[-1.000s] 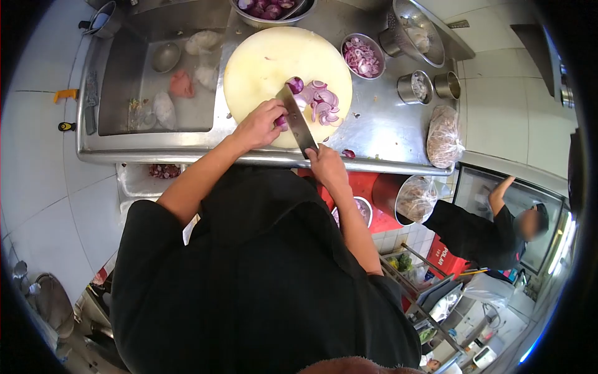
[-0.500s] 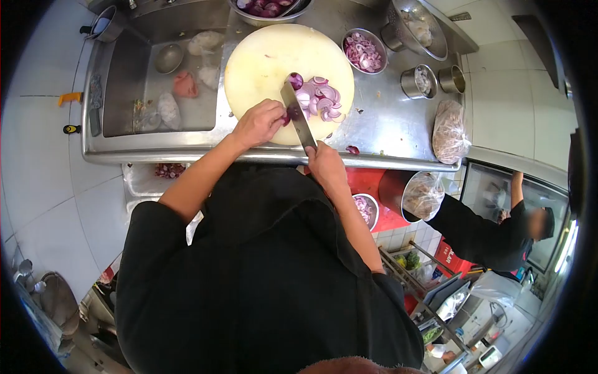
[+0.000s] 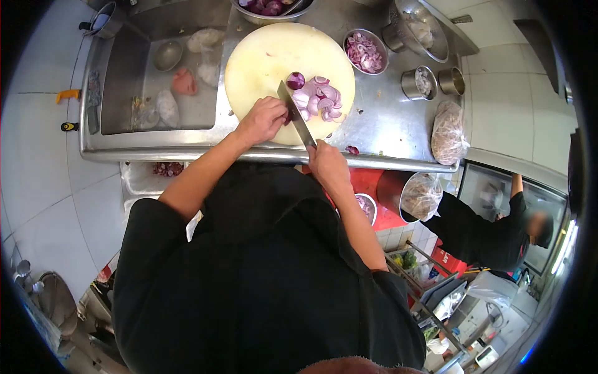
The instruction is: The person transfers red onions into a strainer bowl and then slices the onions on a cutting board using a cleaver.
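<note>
- While the person's body sits at six o'clock of the round board (image 3: pixel 255 65), the knife (image 3: pixel 296 116) lies across its five o'clock side, right hand (image 3: pixel 329 163) closed round a handle I can't see.
- The left hand (image 3: pixel 263 119) has its fingers curled narrow on an onion piece (image 3: pixel 287 118), partly masked by the blade.
- Sliced onion (image 3: pixel 321 100) and an onion end (image 3: pixel 295 80) lie right of the blade.
- At twelve, a steel bowl (image 3: pixel 274 19), cut off above, holds purple onions; at two, a smaller bowl (image 3: pixel 366 68) holds slices, and beyond it a colander (image 3: pixel 439 45) holds something pale.
- At three, a small pot (image 3: pixel 409 85) has whitish contents.
- At nine, the sink (image 3: pixel 134 68) holds a bowl (image 3: pixel 168 56) and clouded bags (image 3: pixel 167 108).
- At four, the lettering on a red crate (image 3: pixel 450 260) is too small to read.
</note>
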A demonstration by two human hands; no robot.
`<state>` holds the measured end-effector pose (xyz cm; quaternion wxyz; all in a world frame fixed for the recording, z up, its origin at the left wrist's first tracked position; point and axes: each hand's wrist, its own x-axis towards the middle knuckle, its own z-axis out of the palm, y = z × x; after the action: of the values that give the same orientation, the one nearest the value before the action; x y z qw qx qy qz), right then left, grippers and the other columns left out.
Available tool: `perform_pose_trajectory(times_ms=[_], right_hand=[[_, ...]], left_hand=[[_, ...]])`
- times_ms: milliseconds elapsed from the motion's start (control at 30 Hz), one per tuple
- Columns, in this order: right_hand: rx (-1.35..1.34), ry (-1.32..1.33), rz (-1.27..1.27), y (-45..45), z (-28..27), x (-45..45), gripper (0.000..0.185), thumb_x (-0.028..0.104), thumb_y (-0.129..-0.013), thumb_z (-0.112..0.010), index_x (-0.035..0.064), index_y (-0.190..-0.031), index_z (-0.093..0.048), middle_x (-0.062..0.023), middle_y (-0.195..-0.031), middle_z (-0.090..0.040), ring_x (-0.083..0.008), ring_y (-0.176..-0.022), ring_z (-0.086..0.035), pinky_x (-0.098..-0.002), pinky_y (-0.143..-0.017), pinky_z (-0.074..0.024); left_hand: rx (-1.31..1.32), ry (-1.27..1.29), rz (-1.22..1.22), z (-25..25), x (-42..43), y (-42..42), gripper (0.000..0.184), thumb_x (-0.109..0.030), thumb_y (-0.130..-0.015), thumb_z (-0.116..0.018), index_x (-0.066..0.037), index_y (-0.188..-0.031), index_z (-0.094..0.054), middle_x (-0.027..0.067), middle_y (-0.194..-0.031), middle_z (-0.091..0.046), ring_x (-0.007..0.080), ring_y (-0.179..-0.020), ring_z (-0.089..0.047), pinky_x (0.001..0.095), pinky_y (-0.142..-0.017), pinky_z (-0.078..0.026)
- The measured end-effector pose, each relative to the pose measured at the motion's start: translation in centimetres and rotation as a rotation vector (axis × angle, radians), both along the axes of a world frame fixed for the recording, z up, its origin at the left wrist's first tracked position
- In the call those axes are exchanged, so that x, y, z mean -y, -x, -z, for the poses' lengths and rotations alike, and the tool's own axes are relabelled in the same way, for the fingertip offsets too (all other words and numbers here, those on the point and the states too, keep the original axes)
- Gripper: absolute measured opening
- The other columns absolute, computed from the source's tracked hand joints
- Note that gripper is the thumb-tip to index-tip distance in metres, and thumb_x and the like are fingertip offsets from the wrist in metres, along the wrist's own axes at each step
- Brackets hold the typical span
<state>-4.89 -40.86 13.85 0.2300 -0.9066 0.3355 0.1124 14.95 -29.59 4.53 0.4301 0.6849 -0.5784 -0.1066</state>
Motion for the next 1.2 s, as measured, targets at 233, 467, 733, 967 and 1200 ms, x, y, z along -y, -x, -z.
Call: perform_pose_trajectory(times_ms=[233, 467, 733, 967, 1200], right_hand=[[-0.036, 0.018, -0.014, 0.3, 0.9, -0.5, 0.028, 0.026, -0.099, -0.060, -0.0011, -0.096, -0.066, -0.0292, -0.083, -0.070, -0.0473, -0.081, -0.070, -0.0566, -0.075, -0.0556], [-0.053, -0.025, 0.009, 0.9, -2.6, -0.7, 0.030, 0.028, -0.100, -0.060, -0.0012, -0.096, -0.066, -0.0296, -0.084, -0.070, -0.0471, -0.082, -0.071, -0.0560, -0.075, -0.0557], [-0.017, -0.012, -0.016, 0.3, -2.0, -0.5, 0.029, 0.027, -0.100, -0.060, -0.0011, -0.095, -0.066, -0.0297, -0.084, -0.070, -0.0476, -0.081, -0.070, -0.0560, -0.075, -0.0558], [-0.035, -0.011, -0.009, -0.1, 1.5, -0.6, 0.029, 0.027, -0.100, -0.060, -0.0013, -0.095, -0.066, -0.0296, -0.083, -0.070, -0.0480, -0.082, -0.070, -0.0568, -0.076, -0.0557], [-0.064, -0.024, 0.005, 1.1, -1.4, -1.2, 0.030, 0.028, -0.100, -0.060, -0.0014, -0.097, -0.066, -0.0294, -0.084, -0.070, -0.0479, -0.082, -0.070, -0.0562, -0.076, -0.0559]], left_hand=[[-0.039, 0.007, -0.032, 0.6, -0.2, 0.2, 0.016, -0.003, -0.080, -0.069, -0.004, -0.096, -0.064, 0.0128, -0.103, -0.064, 0.0332, -0.102, -0.060, 0.0431, -0.090, -0.046], [-0.043, 0.071, -0.075, 0.8, -0.4, 0.5, 0.014, -0.004, -0.081, -0.068, -0.005, -0.095, -0.065, 0.0122, -0.102, -0.064, 0.0329, -0.102, -0.061, 0.0422, -0.090, -0.046], [-0.056, 0.069, -0.069, 1.1, -0.4, 0.4, 0.014, -0.003, -0.081, -0.069, -0.005, -0.095, -0.065, 0.0120, -0.102, -0.064, 0.0327, -0.102, -0.062, 0.0418, -0.091, -0.047], [-0.053, 0.049, -0.085, 1.3, -0.4, 0.4, 0.014, -0.005, -0.082, -0.069, -0.005, -0.095, -0.066, 0.0119, -0.102, -0.065, 0.0325, -0.102, -0.062, 0.0420, -0.092, -0.047], [-0.038, 0.075, -0.094, 1.2, -0.6, 0.5, 0.012, -0.004, -0.082, -0.070, -0.004, -0.094, -0.068, 0.0120, -0.102, -0.066, 0.0320, -0.104, -0.063, 0.0418, -0.093, -0.048]])
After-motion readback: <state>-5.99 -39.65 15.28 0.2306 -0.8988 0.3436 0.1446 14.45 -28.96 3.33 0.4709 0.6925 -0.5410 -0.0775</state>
